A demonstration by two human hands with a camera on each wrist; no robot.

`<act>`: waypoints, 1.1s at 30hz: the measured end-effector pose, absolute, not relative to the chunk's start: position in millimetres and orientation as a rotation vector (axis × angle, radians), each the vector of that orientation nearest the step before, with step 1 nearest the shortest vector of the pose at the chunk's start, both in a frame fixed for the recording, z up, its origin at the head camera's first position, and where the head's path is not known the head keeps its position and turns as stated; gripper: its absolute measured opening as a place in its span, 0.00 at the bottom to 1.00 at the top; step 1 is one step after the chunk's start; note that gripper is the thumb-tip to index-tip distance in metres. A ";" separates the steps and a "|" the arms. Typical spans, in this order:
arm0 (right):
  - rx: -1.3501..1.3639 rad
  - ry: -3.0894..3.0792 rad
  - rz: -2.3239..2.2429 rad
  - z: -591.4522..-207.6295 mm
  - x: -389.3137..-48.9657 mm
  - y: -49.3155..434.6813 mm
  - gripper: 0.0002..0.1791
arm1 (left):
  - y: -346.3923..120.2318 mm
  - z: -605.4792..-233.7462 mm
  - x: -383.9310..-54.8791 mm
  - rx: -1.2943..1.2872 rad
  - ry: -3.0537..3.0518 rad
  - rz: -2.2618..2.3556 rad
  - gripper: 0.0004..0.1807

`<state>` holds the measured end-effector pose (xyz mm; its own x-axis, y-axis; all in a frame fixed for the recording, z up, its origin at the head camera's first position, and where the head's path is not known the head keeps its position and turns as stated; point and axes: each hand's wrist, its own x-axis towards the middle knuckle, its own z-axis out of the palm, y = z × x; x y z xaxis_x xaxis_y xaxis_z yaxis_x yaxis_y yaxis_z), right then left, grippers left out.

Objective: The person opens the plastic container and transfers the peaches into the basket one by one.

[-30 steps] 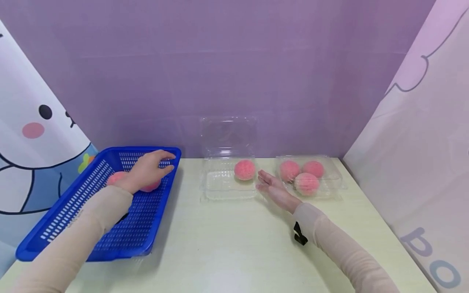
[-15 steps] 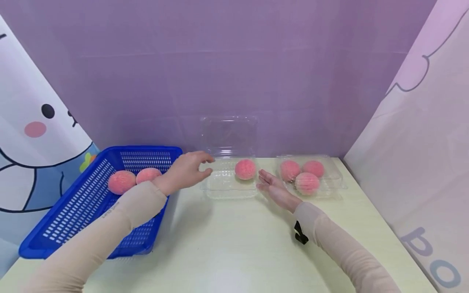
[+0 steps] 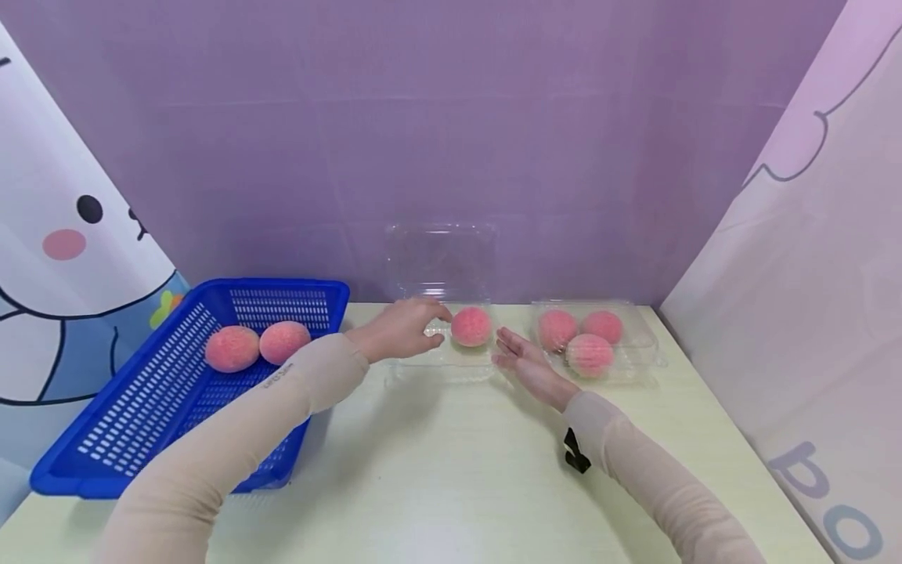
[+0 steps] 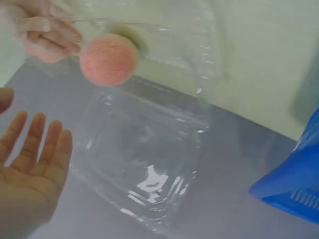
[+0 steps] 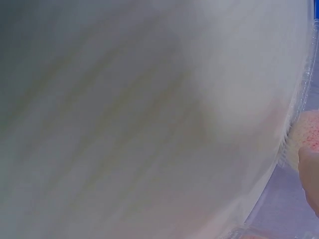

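A pink fuzzy peach sits at the right side of an open clear plastic clamshell box, whose lid stands up at the back. My left hand hovers over the box just left of this peach, fingers slightly bent and nothing in them. In the left wrist view its palm and fingers show bare, apart from the peach. Along the box's right side my right hand is held with straight fingers, empty. The right wrist view is mostly blurred, with a fingertip by a peach at its edge.
At the left, a blue perforated basket holds two peaches. A second clear box with three peaches stands at the back right. A purple curtain hangs behind the pale table.
My left hand has left the basket and moved right, empty, over the open box to beside its peach. My right hand has stayed in place.
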<state>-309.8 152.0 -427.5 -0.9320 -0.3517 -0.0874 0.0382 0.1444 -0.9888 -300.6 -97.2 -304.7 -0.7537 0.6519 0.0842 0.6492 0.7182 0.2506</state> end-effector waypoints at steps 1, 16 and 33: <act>-0.309 2.127 -1.855 -427.4 -309.9 152.0 0.40 | -96.1 -306.9 -303.4 1.109 2.878 0.403 0.18; -0.265 2.117 -1.871 -425.5 -308.9 150.9 0.39 | -71.9 -334.0 -348.1 1.082 2.784 0.444 0.21; -0.249 2.103 -1.916 -429.5 -309.7 149.5 0.38 | -33.0 -390.6 -386.5 0.917 2.888 0.720 0.27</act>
